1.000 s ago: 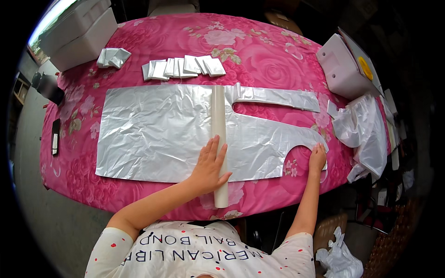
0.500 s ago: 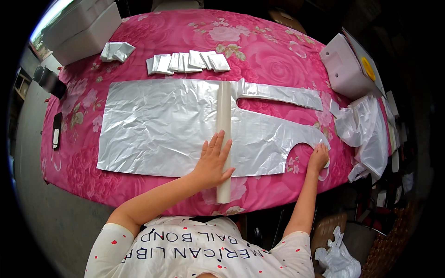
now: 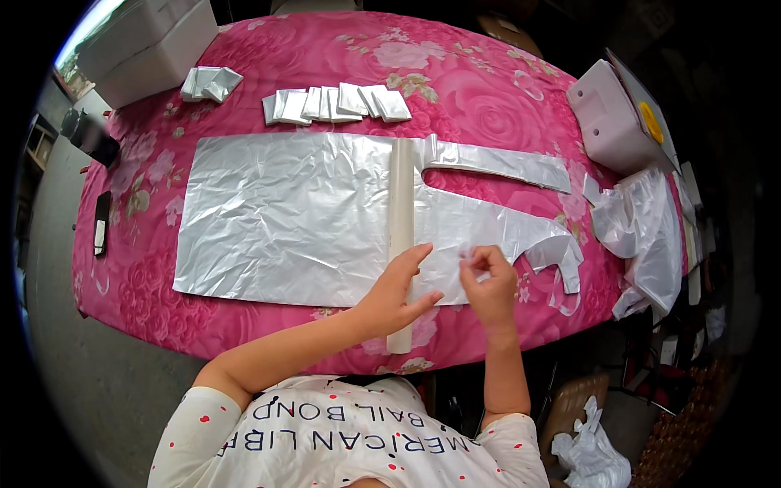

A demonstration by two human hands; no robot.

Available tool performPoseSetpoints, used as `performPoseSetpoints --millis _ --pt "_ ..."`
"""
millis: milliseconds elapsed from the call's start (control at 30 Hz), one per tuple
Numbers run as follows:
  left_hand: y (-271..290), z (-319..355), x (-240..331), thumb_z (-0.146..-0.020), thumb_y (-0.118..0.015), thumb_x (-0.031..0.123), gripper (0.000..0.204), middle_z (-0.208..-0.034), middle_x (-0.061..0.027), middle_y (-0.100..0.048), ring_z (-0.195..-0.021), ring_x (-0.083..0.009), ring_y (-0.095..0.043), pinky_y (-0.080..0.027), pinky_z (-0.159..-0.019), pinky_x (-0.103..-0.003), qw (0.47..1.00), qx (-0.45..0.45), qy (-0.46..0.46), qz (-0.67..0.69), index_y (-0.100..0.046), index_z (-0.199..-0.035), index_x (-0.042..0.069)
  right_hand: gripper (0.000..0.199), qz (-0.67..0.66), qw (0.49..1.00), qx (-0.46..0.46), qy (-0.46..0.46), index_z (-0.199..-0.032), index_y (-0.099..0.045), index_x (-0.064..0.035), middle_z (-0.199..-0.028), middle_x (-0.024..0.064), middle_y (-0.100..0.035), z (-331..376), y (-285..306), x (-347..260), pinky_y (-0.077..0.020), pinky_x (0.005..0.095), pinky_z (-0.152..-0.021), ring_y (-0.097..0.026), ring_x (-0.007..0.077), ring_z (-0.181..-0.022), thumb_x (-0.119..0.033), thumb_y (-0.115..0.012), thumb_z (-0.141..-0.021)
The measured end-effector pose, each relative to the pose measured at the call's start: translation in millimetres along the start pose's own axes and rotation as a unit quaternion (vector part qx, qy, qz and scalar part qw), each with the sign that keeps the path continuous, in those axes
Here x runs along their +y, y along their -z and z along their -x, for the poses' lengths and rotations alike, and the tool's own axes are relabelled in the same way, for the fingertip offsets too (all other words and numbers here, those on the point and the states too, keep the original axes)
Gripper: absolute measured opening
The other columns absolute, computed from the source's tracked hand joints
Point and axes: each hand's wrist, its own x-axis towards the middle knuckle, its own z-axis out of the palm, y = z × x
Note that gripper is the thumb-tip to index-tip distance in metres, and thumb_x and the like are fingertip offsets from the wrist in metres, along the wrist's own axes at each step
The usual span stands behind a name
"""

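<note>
A silvery plastic sheet (image 3: 285, 220) with long strap-like ends lies flat and wrinkled on the table. Across it, running from far to near, rests a pale tube (image 3: 400, 195). My left hand (image 3: 399, 291) hovers at the near part of the tube, thumb and fingers spread, holding nothing. To its right, my right hand (image 3: 494, 285) is closed in a pinch above the sheet's strap side. What sits in that pinch, if anything, is too small and blurred to name. Below the sheet's right end, a thin white loop (image 3: 564, 297) shows against the cloth.
A pink flowered cloth (image 3: 480, 89) covers the table. Folded silvery packets (image 3: 338, 104) lie in a row beyond the sheet, with more packets (image 3: 211, 84) at far left. White foam boxes (image 3: 150, 53) stand behind those. A white box (image 3: 606, 118) and clear plastic bags (image 3: 643, 236) sit at right.
My right hand has let go of the sheet's right end and moved left toward the tube. My left hand has shifted right and lifted its fingers off the tube. The strap end now lies crumpled.
</note>
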Motion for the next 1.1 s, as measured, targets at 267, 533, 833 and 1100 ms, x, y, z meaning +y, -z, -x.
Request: performPoseSetpoints --millis 267,533,833,1100 --pt "116 29 -22 -0.081 -0.066 0.017 0.027 -0.082 -0.0057 -0.061 -0.075 -0.0139 -0.059 -0.049 -0.067 -0.029 0.924 0.074 0.287 0.243 -0.059 -0.101 0.000 0.029 -0.026 0.985 -0.134 0.109 -0.085 -0.057 -0.0028 -0.081 0.0105 -0.058 62 -53 -45 -0.0456 0.0371 -0.067 -0.057 0.0293 -0.075 -0.022 -0.072 -0.070" --pt "272 107 -52 -0.077 -0.062 0.002 0.020 -0.084 -0.0060 -0.062 -0.072 -0.0139 -0.058 -0.047 -0.065 -0.026 0.919 0.214 0.282 -0.172 -0.060 -0.097 -0.001 0.048 0.243 0.936 -0.218 -0.133 -0.083 -0.055 -0.0004 -0.072 0.0137 -0.060 79 -36 -29 -0.0471 0.0393 -0.062 -0.061 0.0310 -0.071 -0.043 -0.071 -0.068" --pt "123 30 -25 -0.076 -0.062 0.004 0.051 -0.131 -0.0159 -0.043 -0.116 -0.0340 -0.044 -0.039 -0.096 -0.039 0.928 0.073 -0.083 -0.357 -0.046 -0.123 0.000 0.049 0.164 0.918 -0.294 -0.210 -0.092 -0.059 0.0032 -0.078 0.0222 -0.064 80 -36 -17 -0.0492 0.0417 -0.068 -0.063 0.0361 -0.075 -0.041 -0.065 -0.072" --pt "38 -5 -61 -0.085 -0.049 0.020 0.060 -0.144 -0.0216 -0.024 -0.135 -0.0335 -0.020 -0.018 -0.110 -0.043 0.895 -0.024 -0.042 -0.444 -0.028 -0.134 -0.008 0.056 0.088 0.893 -0.375 -0.233 -0.093 -0.059 0.0056 -0.080 0.0214 -0.064 66 -27 -11 -0.0494 0.0385 -0.068 -0.063 0.0351 -0.075 -0.047 -0.065 -0.074"
